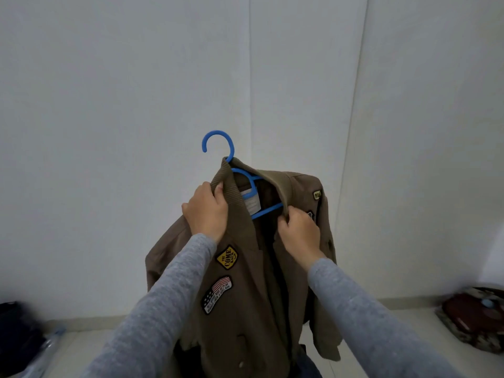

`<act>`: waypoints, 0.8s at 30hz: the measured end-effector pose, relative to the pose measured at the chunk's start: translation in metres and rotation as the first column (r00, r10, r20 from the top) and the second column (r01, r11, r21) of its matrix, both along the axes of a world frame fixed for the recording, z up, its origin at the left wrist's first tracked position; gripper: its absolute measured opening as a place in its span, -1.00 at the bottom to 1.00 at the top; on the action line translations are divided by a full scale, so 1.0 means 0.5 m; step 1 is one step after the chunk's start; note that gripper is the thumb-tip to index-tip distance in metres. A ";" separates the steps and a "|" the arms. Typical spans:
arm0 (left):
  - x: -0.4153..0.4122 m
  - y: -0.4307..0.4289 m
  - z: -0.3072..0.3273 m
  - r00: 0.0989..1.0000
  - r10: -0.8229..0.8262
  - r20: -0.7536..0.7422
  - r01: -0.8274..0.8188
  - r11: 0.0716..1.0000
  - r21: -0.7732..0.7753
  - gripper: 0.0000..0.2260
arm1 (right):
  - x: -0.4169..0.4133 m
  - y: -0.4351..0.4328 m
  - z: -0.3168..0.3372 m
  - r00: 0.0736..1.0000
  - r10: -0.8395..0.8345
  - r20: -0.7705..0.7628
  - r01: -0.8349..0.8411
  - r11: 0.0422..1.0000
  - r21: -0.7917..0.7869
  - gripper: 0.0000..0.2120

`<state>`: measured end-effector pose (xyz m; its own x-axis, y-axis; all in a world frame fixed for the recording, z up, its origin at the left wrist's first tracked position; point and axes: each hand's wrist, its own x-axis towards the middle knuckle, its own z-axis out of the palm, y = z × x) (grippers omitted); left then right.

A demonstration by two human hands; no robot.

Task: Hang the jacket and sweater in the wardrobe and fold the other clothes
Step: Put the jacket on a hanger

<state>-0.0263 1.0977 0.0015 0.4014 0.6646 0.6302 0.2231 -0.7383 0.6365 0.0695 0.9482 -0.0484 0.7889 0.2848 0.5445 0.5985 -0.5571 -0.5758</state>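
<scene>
Gripping one jacket (245, 309), one hanger (217, 133).

Soft, even, shadowless indoor light; wide-angle bowing at the edges, motion blur in both lower corners.

A yellow diamond patch (227, 257) on the brown jacket (245, 317) reads "THE COME BACK". Lettering on the flag patch (217, 294) below is too small to read.

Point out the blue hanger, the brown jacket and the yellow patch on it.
blue hanger (218, 133), head view, top of its hook.
brown jacket (245, 317), head view, front panel beside the flag patch.
yellow patch (227, 257), head view, its lettered middle.
</scene>
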 end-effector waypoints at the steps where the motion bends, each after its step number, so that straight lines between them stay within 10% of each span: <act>1: 0.001 0.001 -0.002 1.000 0.016 -0.006 -0.016 1.000 -0.015 -0.73 | -0.009 0.004 -0.004 0.997 0.069 -0.019 -0.069 0.997 0.032 -0.80; 11: 0.004 0.019 -0.010 1.000 0.005 0.007 -0.005 1.000 0.008 -0.72 | -0.041 0.017 -0.044 0.934 0.356 -0.014 -0.356 0.934 -0.018 -0.60; 16: -0.020 0.055 -0.011 0.996 0.006 0.090 -0.010 0.999 0.041 -0.73 | -0.011 -0.029 -0.027 1.000 0.001 0.030 -0.015 0.880 0.475 -0.82; 19: -0.038 0.070 -0.019 0.991 -0.007 0.131 0.002 0.999 0.036 -0.73 | 0.021 -0.051 -0.032 0.973 -0.157 -0.167 0.211 0.899 0.384 -0.65; 24: -0.057 0.086 -0.016 0.991 -0.004 0.132 -0.004 0.998 0.057 -0.73 | 0.035 -0.055 -0.042 0.962 0.069 -0.263 0.023 0.943 0.331 -0.85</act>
